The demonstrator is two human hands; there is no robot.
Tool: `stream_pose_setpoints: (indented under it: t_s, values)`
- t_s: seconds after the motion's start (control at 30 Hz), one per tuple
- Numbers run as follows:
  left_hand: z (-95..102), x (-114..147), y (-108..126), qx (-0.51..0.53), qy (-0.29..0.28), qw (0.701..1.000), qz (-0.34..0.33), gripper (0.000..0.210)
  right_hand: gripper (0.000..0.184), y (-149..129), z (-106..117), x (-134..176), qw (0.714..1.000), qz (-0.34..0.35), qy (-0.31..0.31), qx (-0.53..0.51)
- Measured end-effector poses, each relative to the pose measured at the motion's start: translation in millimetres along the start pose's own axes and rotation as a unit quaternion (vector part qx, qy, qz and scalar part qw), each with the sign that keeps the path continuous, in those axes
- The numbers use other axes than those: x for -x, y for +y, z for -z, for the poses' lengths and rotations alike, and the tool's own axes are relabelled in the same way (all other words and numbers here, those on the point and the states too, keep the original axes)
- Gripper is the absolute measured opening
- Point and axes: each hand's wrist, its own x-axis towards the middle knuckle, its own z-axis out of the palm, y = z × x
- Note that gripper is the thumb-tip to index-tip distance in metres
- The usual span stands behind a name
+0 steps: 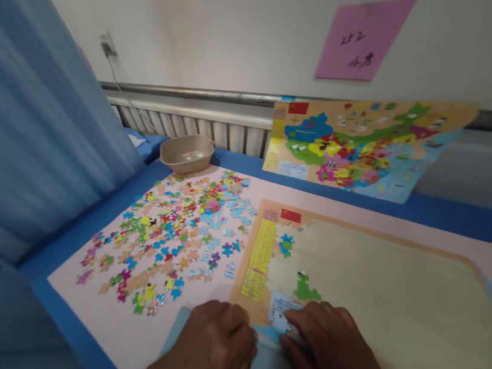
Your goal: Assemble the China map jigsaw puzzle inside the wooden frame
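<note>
Hands (327, 342) at puzzle board (374, 282); loose pieces (165, 254) alongside.

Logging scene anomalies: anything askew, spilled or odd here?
Nothing clearly spilled or damaged. One mild oddity: the irregular green puzzle cluster on the beige puzzle board appears detached from the yellow and tan left border, with bare board between. Whether it touches the white text section below is unclear.

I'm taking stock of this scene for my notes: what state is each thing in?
Puzzle board: flat, partly filled, mostly bare.
Loose puzzle pieces: scattered beside the board.
Map picture: upright, beyond the board.
Basin: upright, open-topped.
Curtain: hanging in folds.
Pink note: stuck up, handwritten on.
Left hand: fingers curled, at the board's near edge.
Right hand: fingers bent, over the board; grip unclear.
</note>
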Motion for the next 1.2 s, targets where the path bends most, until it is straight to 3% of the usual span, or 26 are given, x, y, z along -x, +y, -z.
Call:
stream_pose_setpoints:
  t_s: [0.17, 0.37, 0.47, 0.53, 0.63, 0.87, 1.03, 1.2]
  values:
    - [-1.3, -0.3, -2.5, 0.022, 0.059, 0.994, 0.091, 0.011, 0.014, -6.8, -9.5, -12.5, 0.998, 0.051, 0.015, 0.028]
    - [3.3, -0.1, -5.5, 0.097, 0.049, 0.986, 0.127, 0.013, 0.017, -3.3, -5.8, -2.9, 0.997, 0.078, 0.004, 0.026]
    - [10.0, 8.7, -20.5, -0.003, 0.064, 0.979, 0.195, 0.026, 0.019, 0.0, -7.8, 5.4, 0.997, 0.067, -0.025, 0.030]
    - [16.3, 16.4, -34.2, -0.114, 0.065, 0.958, 0.254, 0.033, 0.020, -0.1, -9.5, 7.9, 0.997, 0.060, -0.035, 0.034]
    - [25.0, 24.3, -50.9, -0.206, 0.017, 0.932, 0.297, 0.030, 0.019, -1.5, -11.0, 6.7, 0.997, 0.066, -0.020, 0.033]
    - [31.5, 24.7, -56.4, -0.198, -0.090, 0.923, 0.318, 0.030, 0.017, -7.9, -13.2, 2.3, 0.998, 0.039, -0.046, 0.017]
    - [37.3, 28.7, -56.4, -0.153, -0.080, 0.934, 0.314, 0.028, 0.013, -31.6, -31.1, -19.7, 1.000, 0.019, -0.013, -0.001]
    - [46.6, 2.3, -60.1, -0.120, -0.074, 0.956, 0.259, 0.025, 0.019, -51.8, -56.7, -54.5, 0.995, 0.014, -0.098, 0.012]
